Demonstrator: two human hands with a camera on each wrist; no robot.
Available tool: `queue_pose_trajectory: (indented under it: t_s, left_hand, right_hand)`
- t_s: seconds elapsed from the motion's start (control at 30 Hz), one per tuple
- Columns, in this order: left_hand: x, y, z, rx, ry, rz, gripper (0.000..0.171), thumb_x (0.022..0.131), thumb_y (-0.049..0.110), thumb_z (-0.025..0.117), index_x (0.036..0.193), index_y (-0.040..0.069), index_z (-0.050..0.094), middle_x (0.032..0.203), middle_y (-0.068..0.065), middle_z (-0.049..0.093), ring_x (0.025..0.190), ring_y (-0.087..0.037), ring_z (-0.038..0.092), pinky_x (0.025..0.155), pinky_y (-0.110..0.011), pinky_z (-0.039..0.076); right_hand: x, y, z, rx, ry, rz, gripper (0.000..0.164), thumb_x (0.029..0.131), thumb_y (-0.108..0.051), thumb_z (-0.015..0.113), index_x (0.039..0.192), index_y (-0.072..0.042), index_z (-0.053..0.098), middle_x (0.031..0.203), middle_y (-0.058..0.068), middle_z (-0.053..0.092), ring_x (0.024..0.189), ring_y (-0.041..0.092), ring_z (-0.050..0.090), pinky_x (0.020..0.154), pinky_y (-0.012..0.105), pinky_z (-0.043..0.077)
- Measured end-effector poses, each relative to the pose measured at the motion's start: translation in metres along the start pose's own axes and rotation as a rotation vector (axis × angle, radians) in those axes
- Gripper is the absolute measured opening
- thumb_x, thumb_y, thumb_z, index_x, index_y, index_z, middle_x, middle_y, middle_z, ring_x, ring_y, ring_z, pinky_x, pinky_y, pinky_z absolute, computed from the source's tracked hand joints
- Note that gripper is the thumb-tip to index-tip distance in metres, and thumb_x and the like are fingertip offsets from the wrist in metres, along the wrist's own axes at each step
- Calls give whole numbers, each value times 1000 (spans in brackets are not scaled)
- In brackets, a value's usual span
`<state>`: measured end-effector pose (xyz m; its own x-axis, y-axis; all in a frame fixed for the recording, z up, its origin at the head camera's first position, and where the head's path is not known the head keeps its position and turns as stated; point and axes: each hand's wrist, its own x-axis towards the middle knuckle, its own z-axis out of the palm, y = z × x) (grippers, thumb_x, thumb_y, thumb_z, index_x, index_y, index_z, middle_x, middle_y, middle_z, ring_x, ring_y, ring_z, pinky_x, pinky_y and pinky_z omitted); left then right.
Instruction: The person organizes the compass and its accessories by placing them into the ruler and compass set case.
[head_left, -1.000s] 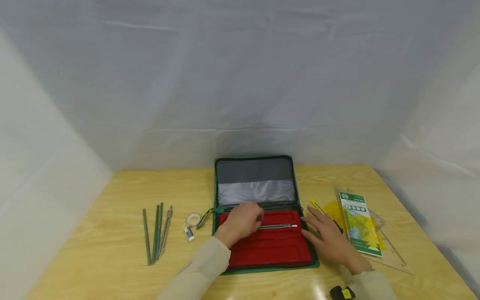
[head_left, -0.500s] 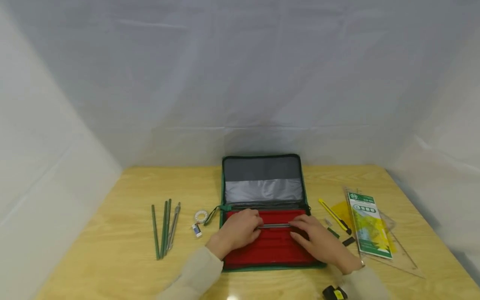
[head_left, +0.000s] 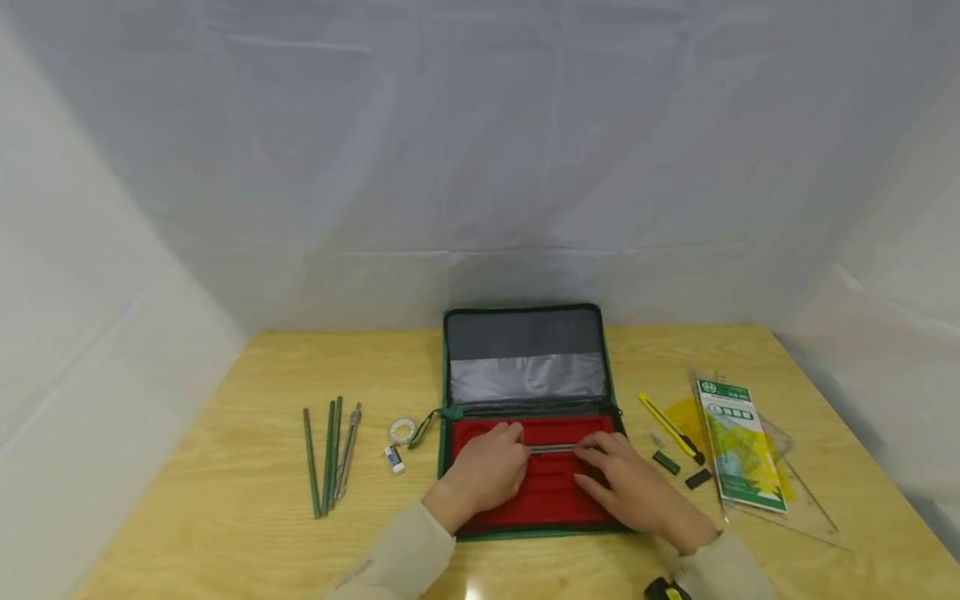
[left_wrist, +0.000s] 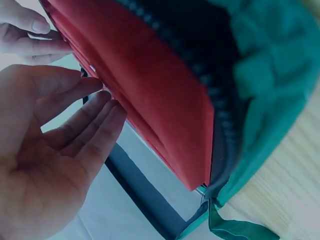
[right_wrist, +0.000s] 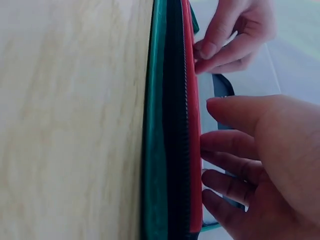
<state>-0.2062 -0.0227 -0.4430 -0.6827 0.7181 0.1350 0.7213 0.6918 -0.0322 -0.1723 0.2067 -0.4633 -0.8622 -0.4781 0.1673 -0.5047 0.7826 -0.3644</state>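
A green zip case (head_left: 540,535) lies unfolded with a red moulded tray (head_left: 555,504) in its base. Across the tray's upper slot lies a slim grey metal drawing compass (head_left: 552,449), both ends covered by fingers. My left hand (head_left: 483,471) pinches its left end between thumb and fingertips, seen in the right wrist view as the left hand (right_wrist: 240,35) low at the tray. At the other end, my right hand (head_left: 633,487) touches with fairly straight fingers, its thumb apart, as the right hand (right_wrist: 250,155) shows close up.
Left of the case lie green pencils (head_left: 330,458), a second metal compass (head_left: 349,450), a white ring (head_left: 402,431) and an eraser (head_left: 394,458). To the right are a yellow cutter (head_left: 670,427), small blocks (head_left: 666,462), a green-white packet (head_left: 741,446) on set squares, and a black-yellow tape measure (head_left: 663,589).
My right hand has come in from the case's right edge onto the compass's right end, covering its tip. The left hand stays at the left end, shifting slightly. The view has turned a little.
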Motion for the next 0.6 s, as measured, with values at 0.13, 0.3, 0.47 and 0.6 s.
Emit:
queue_pose_trajectory:
  t_s: [0.13,0.3,0.47,0.6]
  left_hand:
    - [-1,1,-1,10,3,-18,21,92,18,60,75,13,70,85,-1,52,80,-17,51,57,-26,49]
    - [-3,2,-2,4,19,-13,17,91,19,61,80,13,72,86,-1,54,80,-16,52,59,-26,49]
    - [-4,-1,-2,-17,27,11,13,90,18,61,87,13,73,90,1,56,81,-15,53,61,-25,49]
    - [-5,-3,-3,-26,-2,27,13,89,16,62,91,13,75,94,1,57,83,-15,53,64,-25,49]
  right_hand:
    - [3,-3,0,-27,4,13,33,93,-25,64,117,-3,66,115,-1,53,104,16,47,87,37,46]
    - [5,-5,-1,-52,-7,54,35,93,-27,64,119,-4,65,118,1,54,107,19,47,88,38,46]
    - [4,-7,-2,-88,1,83,33,92,-28,65,117,-7,67,117,-2,54,105,15,48,85,36,47]
    - [2,-9,-2,-114,13,74,32,91,-27,66,114,-5,69,116,-1,53,101,16,48,83,35,47]
